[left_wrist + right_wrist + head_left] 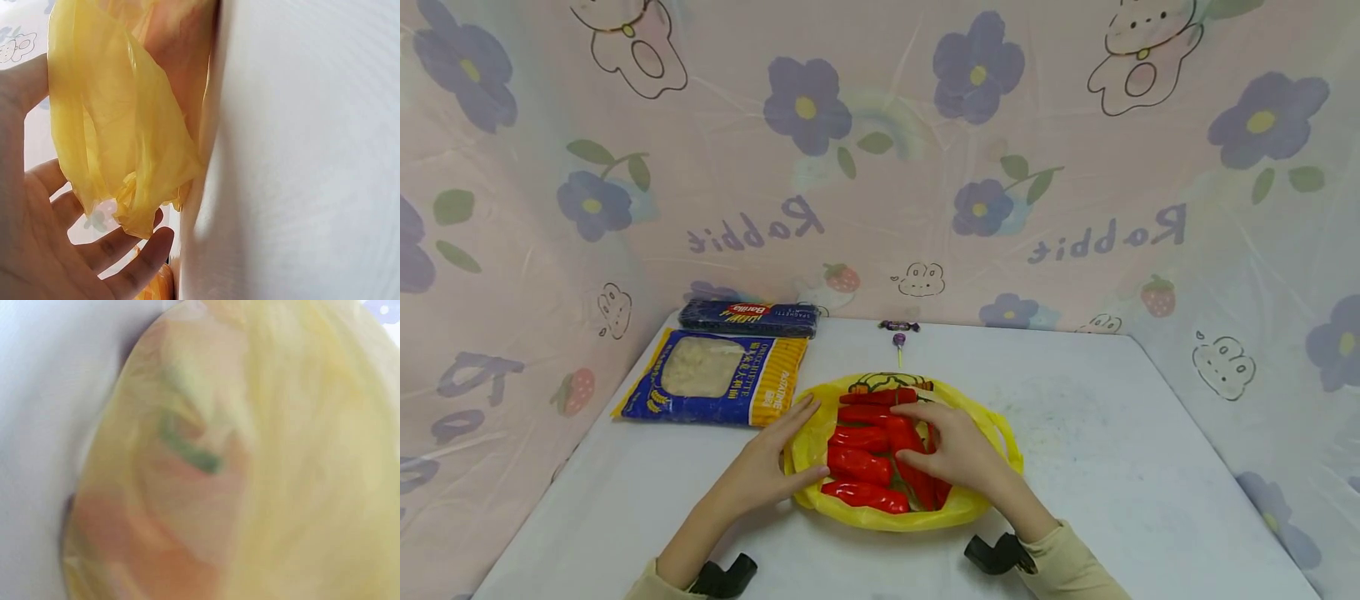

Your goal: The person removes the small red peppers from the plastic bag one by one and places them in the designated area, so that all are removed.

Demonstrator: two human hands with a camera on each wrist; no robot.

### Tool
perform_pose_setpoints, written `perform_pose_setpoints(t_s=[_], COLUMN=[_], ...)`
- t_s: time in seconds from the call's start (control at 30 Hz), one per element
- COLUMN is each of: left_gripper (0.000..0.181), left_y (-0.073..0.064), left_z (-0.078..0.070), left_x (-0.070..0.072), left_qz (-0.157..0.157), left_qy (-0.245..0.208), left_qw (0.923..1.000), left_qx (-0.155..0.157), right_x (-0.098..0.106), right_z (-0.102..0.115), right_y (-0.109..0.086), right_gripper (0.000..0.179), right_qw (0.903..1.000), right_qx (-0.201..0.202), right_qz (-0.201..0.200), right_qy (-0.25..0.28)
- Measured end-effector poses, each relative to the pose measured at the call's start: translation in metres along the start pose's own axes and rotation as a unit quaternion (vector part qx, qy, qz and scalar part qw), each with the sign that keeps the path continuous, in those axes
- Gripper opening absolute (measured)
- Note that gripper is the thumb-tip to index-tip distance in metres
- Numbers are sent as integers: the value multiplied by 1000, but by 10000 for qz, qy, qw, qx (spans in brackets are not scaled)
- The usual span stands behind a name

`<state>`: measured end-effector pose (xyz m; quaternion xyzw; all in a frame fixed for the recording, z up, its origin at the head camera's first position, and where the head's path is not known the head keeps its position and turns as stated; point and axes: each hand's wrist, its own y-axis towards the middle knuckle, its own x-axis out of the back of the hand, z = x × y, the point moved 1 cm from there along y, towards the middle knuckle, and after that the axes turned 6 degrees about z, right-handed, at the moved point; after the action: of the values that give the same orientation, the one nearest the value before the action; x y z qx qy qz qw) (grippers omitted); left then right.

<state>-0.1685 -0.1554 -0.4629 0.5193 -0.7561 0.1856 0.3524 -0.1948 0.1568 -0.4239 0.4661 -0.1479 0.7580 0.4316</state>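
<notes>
A yellow plastic bag (891,522) stands wide open on the white table, holding several red peppers (859,465). My left hand (771,467) supports the bag's left side, its fingers spread along the rim; in the left wrist view the thumb and fingers border the thin plastic (109,125). My right hand (958,442) reaches in over the right side, with fingertips and thumb apart over a lengthwise pepper (916,473). The right wrist view is blurred: a green stem (190,453) shows through the bag, and the hand is hidden there.
Left of the bag lie a blue and yellow orecchiette pack (700,379) and, behind it, a dark blue spaghetti pack (748,318). A lollipop (899,342) and a wrapped candy (898,326) lie by the back edge. Patterned curtains (880,192) enclose the table (1120,450).
</notes>
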Motion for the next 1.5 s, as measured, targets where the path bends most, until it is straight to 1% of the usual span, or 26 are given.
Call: perform_pose_setpoints(t_s=[0.1,0.23,0.3,0.37,0.47,0.57,0.7,0.83,0.93,1.1,1.27,1.4,1.5], left_gripper=[94,94,94,94,94,94,94,90,88,93,97,96,95], left_y=[0,1,1,1,1,2,2,2,2,1,0,-2,-4], left_z=[0,1,1,1,2,2,2,2,1,-1,-2,0,1], left_x=[0,-1,-1,-1,-2,-2,-2,-3,-3,-1,3,7,11], left_qz=[14,38,51,59,69,79,118,152,190,302,386,356,305], left_qy=[16,30,28,34,44,41,50,181,282,277,329,435,475], left_qw=[10000,10000,10000,9999,9999,9999,9999,9997,9994,9988,9976,9970,9971], left_qx=[34,50,63,80,98,92,101,83,82,260,479,541,516], right_x=[4,9,12,14,18,23,31,41,50,68,85,95,101], right_z=[4,9,11,13,13,12,11,7,2,-11,-29,-47,-60], right_y=[-1,-2,-3,-3,-5,-6,-8,-9,-11,-15,-19,-20,-19], right_gripper=[55,57,59,59,57,54,52,52,52,53,55,56,55], right_qw=[9994,9971,9955,9933,9887,9855,9839,9813,9781,9709,9632,9573,9538], right_qx=[260,509,555,508,317,79,-127,-245,-412,-729,-1011,-1197,-1390], right_qz=[-237,-562,-714,-854,-1017,-1108,-1151,-1288,-1409,-1626,-1882,-2029,-2029], right_qy=[-32,96,295,587,1056,1285,1362,1407,1477,1602,1630,1677,1726])
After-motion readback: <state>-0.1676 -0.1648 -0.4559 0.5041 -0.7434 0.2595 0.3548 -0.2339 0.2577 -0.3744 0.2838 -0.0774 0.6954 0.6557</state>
